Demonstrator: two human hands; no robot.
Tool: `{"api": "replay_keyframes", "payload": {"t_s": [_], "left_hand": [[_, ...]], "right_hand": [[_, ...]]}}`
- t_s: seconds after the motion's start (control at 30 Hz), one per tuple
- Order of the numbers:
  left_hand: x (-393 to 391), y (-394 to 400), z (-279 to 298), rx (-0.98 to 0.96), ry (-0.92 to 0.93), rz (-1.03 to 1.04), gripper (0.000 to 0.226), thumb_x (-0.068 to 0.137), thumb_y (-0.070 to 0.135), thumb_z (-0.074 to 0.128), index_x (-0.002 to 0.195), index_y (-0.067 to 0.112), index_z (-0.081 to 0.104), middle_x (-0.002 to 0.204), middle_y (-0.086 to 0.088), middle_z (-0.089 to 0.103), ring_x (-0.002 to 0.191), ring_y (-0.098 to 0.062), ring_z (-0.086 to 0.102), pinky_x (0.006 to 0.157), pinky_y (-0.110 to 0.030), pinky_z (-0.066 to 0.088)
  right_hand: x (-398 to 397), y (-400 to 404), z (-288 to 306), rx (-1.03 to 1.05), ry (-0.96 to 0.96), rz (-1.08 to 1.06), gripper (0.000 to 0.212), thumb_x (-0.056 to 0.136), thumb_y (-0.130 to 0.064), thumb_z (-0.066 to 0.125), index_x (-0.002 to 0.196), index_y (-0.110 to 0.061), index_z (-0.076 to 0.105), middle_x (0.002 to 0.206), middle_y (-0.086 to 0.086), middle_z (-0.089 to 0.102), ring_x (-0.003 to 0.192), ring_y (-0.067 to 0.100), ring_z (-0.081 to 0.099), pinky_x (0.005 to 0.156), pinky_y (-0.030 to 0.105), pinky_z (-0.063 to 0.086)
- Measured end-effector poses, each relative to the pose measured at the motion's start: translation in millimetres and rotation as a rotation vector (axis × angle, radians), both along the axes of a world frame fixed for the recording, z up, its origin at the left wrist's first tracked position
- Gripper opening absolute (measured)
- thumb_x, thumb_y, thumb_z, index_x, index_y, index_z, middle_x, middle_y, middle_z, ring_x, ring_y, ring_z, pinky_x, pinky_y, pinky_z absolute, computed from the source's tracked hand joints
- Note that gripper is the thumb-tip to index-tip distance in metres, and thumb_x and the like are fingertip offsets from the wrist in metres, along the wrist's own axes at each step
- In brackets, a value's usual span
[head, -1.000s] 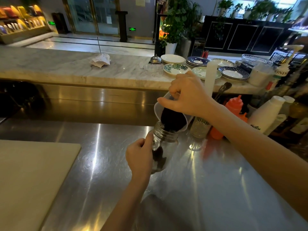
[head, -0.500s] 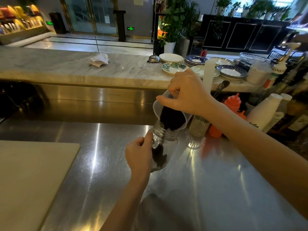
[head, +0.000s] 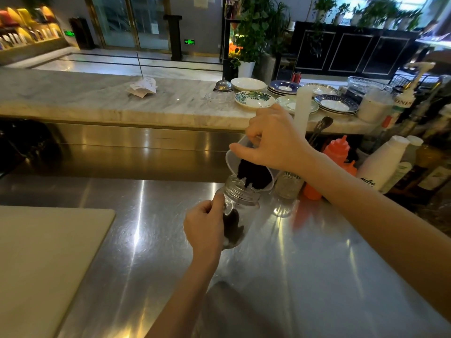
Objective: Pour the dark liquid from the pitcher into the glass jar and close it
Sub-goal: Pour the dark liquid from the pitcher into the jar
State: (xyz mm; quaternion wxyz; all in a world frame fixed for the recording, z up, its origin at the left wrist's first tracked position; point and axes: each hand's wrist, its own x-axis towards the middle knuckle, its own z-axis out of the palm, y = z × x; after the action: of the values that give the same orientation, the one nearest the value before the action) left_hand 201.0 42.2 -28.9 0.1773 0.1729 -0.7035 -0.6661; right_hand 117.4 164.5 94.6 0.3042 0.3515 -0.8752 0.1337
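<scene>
A clear plastic pitcher (head: pixel 231 162) holding dark liquid is tipped steeply over the open mouth of a glass jar (head: pixel 241 201). My right hand (head: pixel 273 140) grips the pitcher from above. My left hand (head: pixel 205 225) is wrapped around the jar's left side and holds it tilted toward the pitcher, its base on the steel counter (head: pixel 292 264). Dark liquid fills the lower part of the jar. No lid shows in this view.
A pale cutting board (head: pixel 41 264) lies at the left. Behind the jar stand a textured glass (head: pixel 288 186), orange squeeze bottles (head: pixel 336 150), a white bottle (head: pixel 380 162) and syrup bottles. Plates (head: pixel 336 104) and a service bell (head: pixel 223 84) sit on the marble ledge (head: pixel 97 101).
The dark liquid in the jar has risen a little. Both hands hold almost the same pose, with the pitcher still tipped over the jar.
</scene>
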Motion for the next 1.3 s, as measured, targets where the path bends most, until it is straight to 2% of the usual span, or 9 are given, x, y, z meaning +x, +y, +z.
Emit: {"api": "replay_keyframes", "payload": {"t_s": [0.13, 0.23, 0.3, 0.37, 0.5, 0.6, 1.0, 1.13, 1.3], "left_hand": [[1.3, 1.2, -1.1, 0.01, 0.004, -0.005, 0.043, 0.081, 0.027, 0.062, 0.047, 0.005, 0.047, 0.044, -0.003, 0.032, 0.047, -0.012, 0.028, 0.05, -0.029, 0.028], [1.9, 1.6, -2.6, 0.009, -0.003, -0.006, 0.045, 0.081, 0.029, 0.062, 0.046, 0.004, 0.048, 0.044, -0.003, 0.034, 0.047, -0.012, 0.03, 0.05, -0.029, 0.029], [1.4, 2.2, -3.1, 0.016, -0.007, -0.014, 0.046, 0.081, 0.03, 0.062, 0.05, -0.002, 0.051, 0.046, -0.007, 0.037, 0.049, -0.014, 0.032, 0.052, -0.03, 0.03], [1.2, 2.4, -3.0, 0.028, -0.007, -0.012, 0.045, 0.082, 0.03, 0.062, 0.05, -0.001, 0.052, 0.046, -0.005, 0.037, 0.049, -0.014, 0.032, 0.051, -0.03, 0.03], [1.0, 2.8, -2.7, 0.038, -0.008, -0.006, 0.045, 0.082, 0.03, 0.062, 0.052, -0.002, 0.054, 0.045, -0.004, 0.039, 0.048, -0.013, 0.033, 0.051, -0.029, 0.031], [0.5, 3.7, -2.1, 0.041, -0.011, 0.005, 0.042, 0.082, 0.029, 0.062, 0.049, 0.005, 0.053, 0.041, 0.003, 0.038, 0.045, -0.009, 0.033, 0.049, -0.026, 0.031], [0.2, 4.3, -0.9, 0.079, -0.023, 0.003, 0.043, 0.082, 0.029, 0.062, 0.058, -0.007, 0.06, 0.046, -0.004, 0.044, 0.05, -0.013, 0.039, 0.053, -0.031, 0.036], [0.4, 4.5, -0.8, 0.088, -0.034, -0.002, 0.039, 0.082, 0.028, 0.062, 0.048, 0.01, 0.056, 0.043, 0.004, 0.044, 0.044, -0.008, 0.039, 0.051, -0.023, 0.035], [0.6, 5.7, 0.0, 0.074, -0.037, -0.008, 0.038, 0.083, 0.028, 0.061, 0.051, 0.009, 0.056, 0.044, 0.003, 0.043, 0.042, -0.007, 0.039, 0.051, -0.023, 0.034]], "right_hand": [[1.3, -0.4, -0.5, -0.012, 0.022, -0.007, 0.054, 0.074, -0.032, 0.065, 0.042, -0.03, 0.022, 0.041, -0.016, 0.024, 0.051, 0.015, 0.038, 0.073, 0.033, 0.035], [3.3, -0.9, -2.5, -0.007, 0.028, -0.007, 0.055, 0.074, -0.032, 0.066, 0.042, -0.03, 0.022, 0.042, -0.009, 0.03, 0.052, 0.015, 0.038, 0.073, 0.035, 0.037], [4.5, -1.8, -2.3, -0.015, 0.028, -0.019, 0.052, 0.074, -0.032, 0.066, 0.041, -0.026, 0.026, 0.043, -0.007, 0.033, 0.052, 0.015, 0.038, 0.073, 0.036, 0.039], [4.7, -2.6, -0.6, 0.001, 0.018, -0.027, 0.047, 0.074, -0.033, 0.065, 0.043, -0.023, 0.032, 0.043, -0.005, 0.035, 0.053, 0.016, 0.039, 0.074, 0.038, 0.04], [4.1, -2.9, 1.2, 0.0, 0.024, -0.038, 0.046, 0.075, -0.032, 0.065, 0.042, -0.021, 0.033, 0.042, -0.008, 0.032, 0.052, 0.015, 0.038, 0.071, 0.032, 0.035], [3.8, -3.5, 1.8, 0.02, 0.016, -0.042, 0.046, 0.076, -0.033, 0.064, 0.042, -0.021, 0.035, 0.042, -0.006, 0.035, 0.052, 0.015, 0.039, 0.073, 0.03, 0.032], [6.3, -7.5, 3.1, 0.042, -0.026, -0.059, 0.042, 0.077, -0.035, 0.062, 0.044, -0.02, 0.04, 0.045, 0.0, 0.041, 0.054, 0.019, 0.041, 0.073, 0.03, 0.031], [7.0, -7.1, 4.2, 0.062, -0.012, -0.069, 0.042, 0.077, -0.036, 0.06, 0.044, -0.018, 0.041, 0.044, 0.0, 0.042, 0.054, 0.018, 0.04, 0.072, 0.031, 0.032], [7.0, -6.4, 3.3, 0.061, -0.019, -0.07, 0.041, 0.077, -0.036, 0.06, 0.045, -0.018, 0.043, 0.045, 0.0, 0.042, 0.054, 0.018, 0.041, 0.072, 0.029, 0.03]]}}
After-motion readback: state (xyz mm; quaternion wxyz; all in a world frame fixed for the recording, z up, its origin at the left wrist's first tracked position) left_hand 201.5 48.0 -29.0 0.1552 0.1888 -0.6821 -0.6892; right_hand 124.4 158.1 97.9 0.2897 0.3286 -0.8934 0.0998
